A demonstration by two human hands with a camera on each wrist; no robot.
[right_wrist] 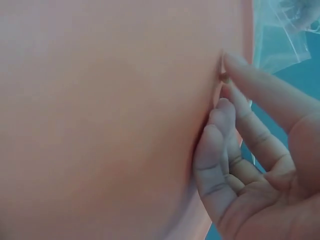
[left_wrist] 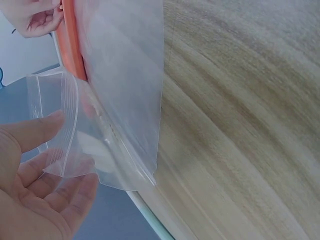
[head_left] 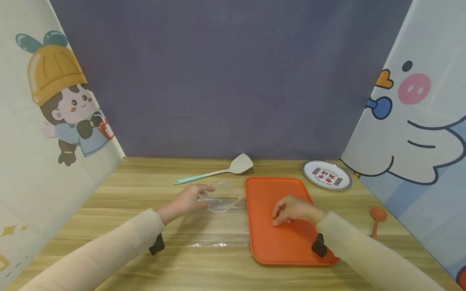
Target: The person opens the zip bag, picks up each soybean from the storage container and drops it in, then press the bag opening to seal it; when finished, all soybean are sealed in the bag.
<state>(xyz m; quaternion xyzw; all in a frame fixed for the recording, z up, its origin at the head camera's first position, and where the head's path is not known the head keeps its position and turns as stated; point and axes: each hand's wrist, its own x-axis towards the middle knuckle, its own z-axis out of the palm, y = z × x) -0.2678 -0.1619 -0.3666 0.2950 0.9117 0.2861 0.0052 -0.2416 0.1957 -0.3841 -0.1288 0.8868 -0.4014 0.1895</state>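
My left hand (head_left: pixel 190 199) holds the mouth of a clear zip bag (head_left: pixel 220 208) spread. In the left wrist view, the thumb lies over the ridged zip strip and the other fingers (left_wrist: pixel 82 200) curl behind the film. A row of small yellow dots (head_left: pixel 227 197) shows at the bag's mouth. The bag's body lies flat on the table, against the left rim of an orange tray (head_left: pixel 271 242). Over this tray my right hand (head_left: pixel 293 210) pinches a tiny brownish bit (right_wrist: pixel 224 78) between thumb and index finger, its other fingers curled.
A spatula (head_left: pixel 240 164) with a mint handle lies behind the bag. At the back right is a white oval plate (head_left: pixel 327 174) with red lettering. An orange spoon (head_left: pixel 378 214) lies right of the tray. Walls (head_left: pixel 233 81) enclose the table's back and sides.
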